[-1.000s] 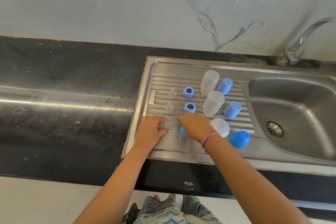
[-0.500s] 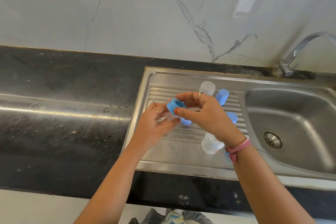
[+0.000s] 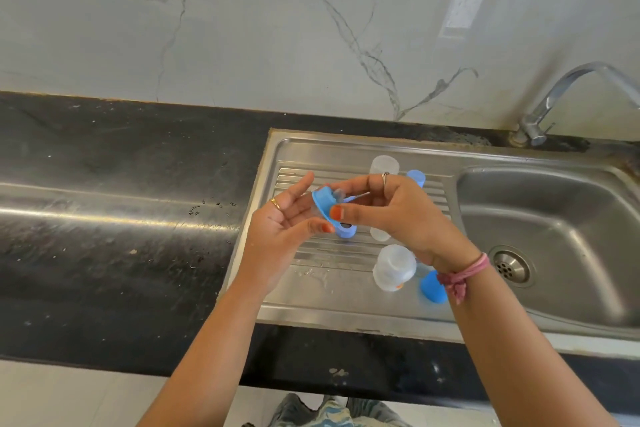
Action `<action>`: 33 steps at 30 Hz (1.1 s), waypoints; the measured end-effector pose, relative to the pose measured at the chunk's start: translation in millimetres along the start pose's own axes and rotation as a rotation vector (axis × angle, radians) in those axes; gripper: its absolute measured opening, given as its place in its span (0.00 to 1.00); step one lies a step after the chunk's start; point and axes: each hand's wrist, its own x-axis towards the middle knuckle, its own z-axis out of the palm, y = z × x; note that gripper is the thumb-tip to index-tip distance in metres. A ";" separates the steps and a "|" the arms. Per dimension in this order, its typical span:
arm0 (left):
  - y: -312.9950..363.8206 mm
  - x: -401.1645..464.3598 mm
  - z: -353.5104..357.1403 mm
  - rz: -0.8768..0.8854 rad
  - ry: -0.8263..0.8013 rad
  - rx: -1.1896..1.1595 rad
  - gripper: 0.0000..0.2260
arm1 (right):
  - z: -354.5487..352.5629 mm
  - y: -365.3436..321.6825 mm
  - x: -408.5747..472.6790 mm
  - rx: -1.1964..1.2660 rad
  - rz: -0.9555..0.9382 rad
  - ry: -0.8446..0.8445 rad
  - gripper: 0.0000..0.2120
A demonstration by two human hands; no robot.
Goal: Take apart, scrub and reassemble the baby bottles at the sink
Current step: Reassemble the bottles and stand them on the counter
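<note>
Blue collar ring (image 3: 323, 202) now lifted off the draining board (image 3: 311, 302) and pinched in right hand (image 3: 391, 215), with clear teat (image 3: 341, 196) being worked into it; left hand (image 3: 284, 222) cupped beneath, fingers loosely spread (a second ago both lay flat on the steel). Reads as reassembly begun. Beyond: upturned clear bottle (image 3: 394, 267), empty; another ring (image 3: 345, 229); blue cap (image 3: 431, 287); bare sink basin (image 3: 554, 253).
</note>
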 end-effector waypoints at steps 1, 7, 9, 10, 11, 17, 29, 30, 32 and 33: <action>2.4 -0.1 0.0 0.003 -0.008 -0.029 0.26 | -1.5 -0.9 0.4 0.023 0.011 -0.018 0.13; 13.5 -1.3 10.4 -0.032 -0.039 -0.184 0.21 | -2.5 -1.3 1.1 0.192 0.027 -0.025 0.13; 14.5 -1.8 12.5 -0.054 -0.054 -0.219 0.22 | -2.4 -2.3 0.1 0.219 0.039 -0.022 0.13; 14.9 -2.1 13.0 -0.066 -0.062 -0.237 0.22 | -2.2 -3.0 -0.7 0.203 0.035 0.005 0.13; 15.1 -2.3 13.4 -0.079 -0.069 -0.259 0.22 | -1.3 -3.9 -1.0 0.172 0.023 0.040 0.12; 18.3 -2.5 21.8 -0.147 -0.101 -0.343 0.25 | 11.4 -7.5 -3.5 -0.169 -0.159 0.243 0.03; 29.0 5.5 28.4 -0.194 -0.106 -0.379 0.09 | 28.7 -11.4 -4.4 -0.178 -0.383 0.377 0.04; 28.3 5.7 27.8 -0.197 -0.104 -0.386 0.08 | 29.6 -10.9 -4.1 -0.201 -0.401 0.395 0.04; 25.9 5.2 27.0 -0.209 -0.091 -0.428 0.08 | 32.0 -9.1 -3.6 -0.242 -0.418 0.427 0.04; 25.0 4.5 27.0 -0.220 -0.083 -0.446 0.09 | 33.2 -7.7 -3.3 -0.249 -0.416 0.440 0.03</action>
